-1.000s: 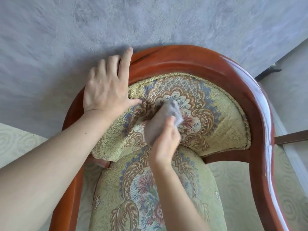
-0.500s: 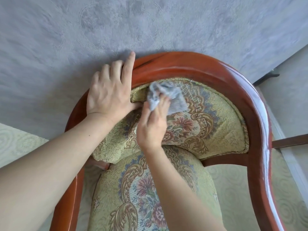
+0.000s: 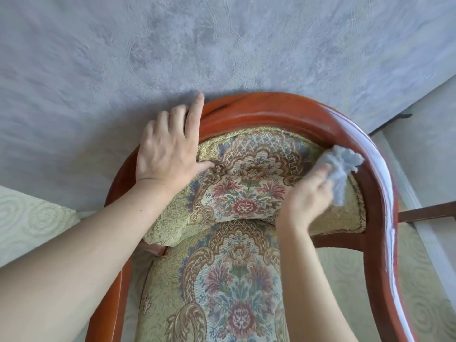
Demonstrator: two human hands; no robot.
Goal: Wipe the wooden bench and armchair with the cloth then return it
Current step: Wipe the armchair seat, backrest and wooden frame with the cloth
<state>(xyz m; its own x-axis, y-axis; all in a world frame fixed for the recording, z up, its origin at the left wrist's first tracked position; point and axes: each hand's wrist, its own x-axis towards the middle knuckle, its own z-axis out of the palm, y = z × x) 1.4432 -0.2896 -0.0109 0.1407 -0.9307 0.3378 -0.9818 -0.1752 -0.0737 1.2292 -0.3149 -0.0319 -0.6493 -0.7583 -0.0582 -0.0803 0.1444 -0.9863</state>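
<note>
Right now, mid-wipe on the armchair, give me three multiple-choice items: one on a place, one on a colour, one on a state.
1. Where is the cloth?
A. on the seat cushion
B. at the right side of the backrest, by the wooden frame
C. on the floor

2. What colour is the cloth?
A. grey-blue
B. red
C. yellow

3. What is the left hand doing?
A. gripping the cloth
B. hanging free
C. resting flat on the frame's top rail

Answers:
1 B, the right hand presses it beside the red-brown wooden frame.
2 A, pale grey-blue fabric.
3 C, fingers spread over the rail.

One armchair [image 3: 291, 114], one grey cloth [image 3: 341, 166], two hands, left [image 3: 167, 154], right [image 3: 306, 196]
</note>
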